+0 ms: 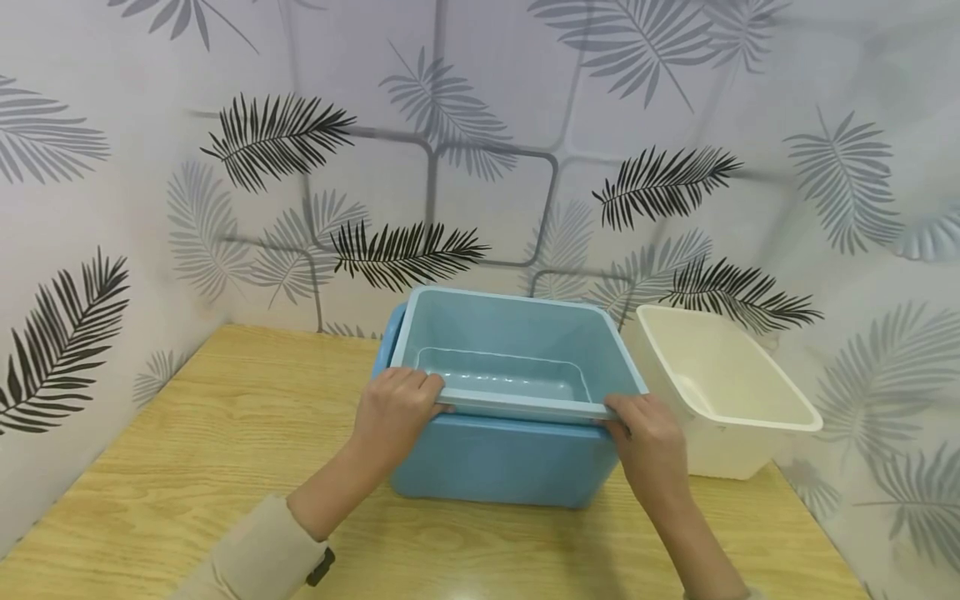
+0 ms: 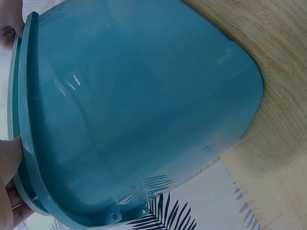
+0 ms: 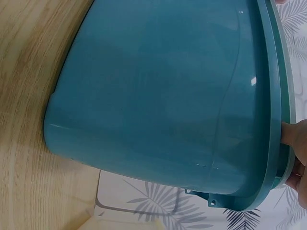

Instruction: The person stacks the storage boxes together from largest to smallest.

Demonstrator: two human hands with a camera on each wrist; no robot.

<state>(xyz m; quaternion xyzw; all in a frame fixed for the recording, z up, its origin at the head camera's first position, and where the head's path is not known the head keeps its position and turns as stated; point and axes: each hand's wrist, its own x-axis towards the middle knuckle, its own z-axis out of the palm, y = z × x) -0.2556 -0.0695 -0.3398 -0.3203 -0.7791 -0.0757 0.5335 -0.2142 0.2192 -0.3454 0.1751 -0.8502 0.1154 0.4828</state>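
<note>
- Beige sleeve point(image 1: 251, 554) comes closest to me in the head view, at the lower left, with a dark object point(image 1: 321, 567) peeking out just beside its cuff.
- Left hand point(image 1: 399, 410) is up at the near left corner of the lighter blue tub point(image 1: 517, 325), and I see it gripping the rim, fingers curled.
- Right hand point(image 1: 648, 437) mirrors it at the near right corner, grasping that same rim with bent fingers.
- And that lighter tub, I can tell you, sits nested inside the darker blue tub point(image 1: 502, 462), its rim standing above the outer one, with the outer rim showing along the left and front.
- Over on the left wrist feed, I get a narrow gap between the two rims, plus small lugs point(image 2: 114, 216) with holes under the outer rim.
- On the right wrist feed I have the smooth side of the darker tub filling most of my picture, the hand at the right edge by the rims.
- Down below, the darker tub stands upright on the wood-grained counter point(image 1: 247, 450).
- To the right of the blue pair, a cream tub point(image 1: 723, 450) stands near them on the counter; whether they touch, I can't tell.
- Behind it all runs a pale wall point(image 1: 495, 50) patterned with grey and black leaves.
</note>
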